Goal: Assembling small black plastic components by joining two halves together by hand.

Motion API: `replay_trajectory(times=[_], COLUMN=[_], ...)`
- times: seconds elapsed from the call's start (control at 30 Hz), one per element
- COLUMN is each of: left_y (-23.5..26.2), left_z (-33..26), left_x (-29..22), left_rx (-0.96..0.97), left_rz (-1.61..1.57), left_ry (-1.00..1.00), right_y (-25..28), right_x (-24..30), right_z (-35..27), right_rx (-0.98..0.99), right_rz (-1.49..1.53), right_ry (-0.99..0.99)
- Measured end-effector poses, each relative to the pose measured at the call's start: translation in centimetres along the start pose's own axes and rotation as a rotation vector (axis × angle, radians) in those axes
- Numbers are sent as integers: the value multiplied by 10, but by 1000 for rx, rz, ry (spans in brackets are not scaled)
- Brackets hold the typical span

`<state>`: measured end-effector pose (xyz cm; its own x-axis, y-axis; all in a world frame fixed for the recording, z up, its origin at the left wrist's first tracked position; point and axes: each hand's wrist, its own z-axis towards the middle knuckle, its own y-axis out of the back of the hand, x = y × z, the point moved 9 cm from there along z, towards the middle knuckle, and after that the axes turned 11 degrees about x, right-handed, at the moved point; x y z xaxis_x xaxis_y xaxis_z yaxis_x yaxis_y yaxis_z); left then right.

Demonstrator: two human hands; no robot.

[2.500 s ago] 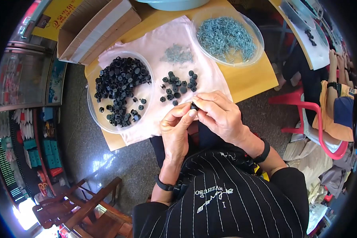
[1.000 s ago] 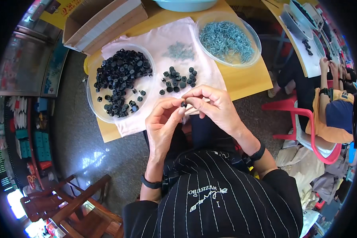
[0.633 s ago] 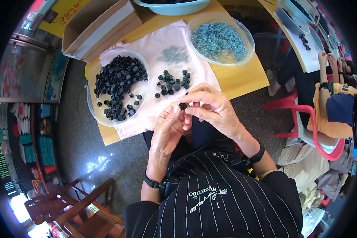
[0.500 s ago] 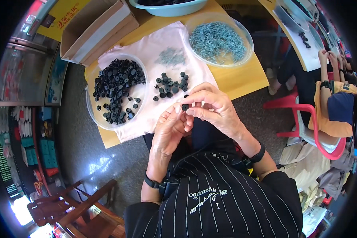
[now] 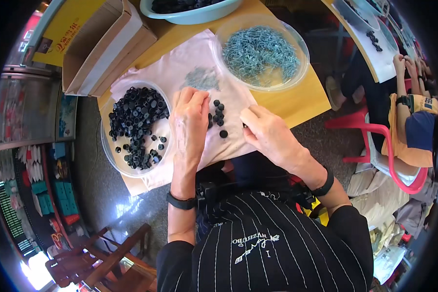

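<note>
My left hand (image 5: 189, 124) has reached over the pink cloth (image 5: 185, 56), beside a small heap of screws (image 5: 202, 79). Its fingers are drawn together; whatever they hold is hidden. Off to the right, my right hand (image 5: 270, 130) is closed, with the dark edge of a small black plastic cap (image 5: 245, 125) showing at its fingertips. Between the hands lie several loose black caps (image 5: 218, 114), part of the group covered by my left hand. A round clear tray (image 5: 113, 163) of black caps stands left of that hand.
At the back right, another clear tray (image 5: 304, 65) holds many bluish metal screws. A cardboard box (image 5: 100, 53) and a light blue basin (image 5: 194, 17) stand behind. Right of the table are a red chair (image 5: 389, 141) and another person's hands (image 5: 406, 63).
My hands were together around a black cap and have separated. The left hand moved forward and left toward the screw heap; the right moved slightly right, keeping a dark piece in its fingers.
</note>
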<state>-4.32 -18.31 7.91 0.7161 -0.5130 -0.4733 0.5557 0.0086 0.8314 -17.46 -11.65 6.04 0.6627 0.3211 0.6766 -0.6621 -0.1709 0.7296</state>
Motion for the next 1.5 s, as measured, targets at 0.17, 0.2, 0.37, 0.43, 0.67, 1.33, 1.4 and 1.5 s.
replay_trajectory(times=[0.17,0.2,0.37,0.43,0.67,1.33,1.4,1.5], left_y=[-15,-15,-13,-4,-5,29,39,46], left_z=[8,9,7,0,-48,-125,-133,-147], left_x=[2,4,6,13,16,-28,-34,-36], left_rx=[86,80,59,-31,-92,-312,-321,-380], left_rz=[75,54,67,-174,-1107,-1326,-1178,-1030], left_ry=[-15,-9,-19,20,278,76,81,22], right_y=[-5,-4,-8,-10,-5,-56,-59,-67], right_x=[4,6,7,7,-15,41,45,53], right_z=[4,5,4,1,-1,-43,-46,-49], right_rx=[45,52,100,122,36,232,243,269], right_rz=[-94,-103,-115,-117,499,1732,1722,1730], right_ry=[21,37,57,52,-110,-216,-210,-197])
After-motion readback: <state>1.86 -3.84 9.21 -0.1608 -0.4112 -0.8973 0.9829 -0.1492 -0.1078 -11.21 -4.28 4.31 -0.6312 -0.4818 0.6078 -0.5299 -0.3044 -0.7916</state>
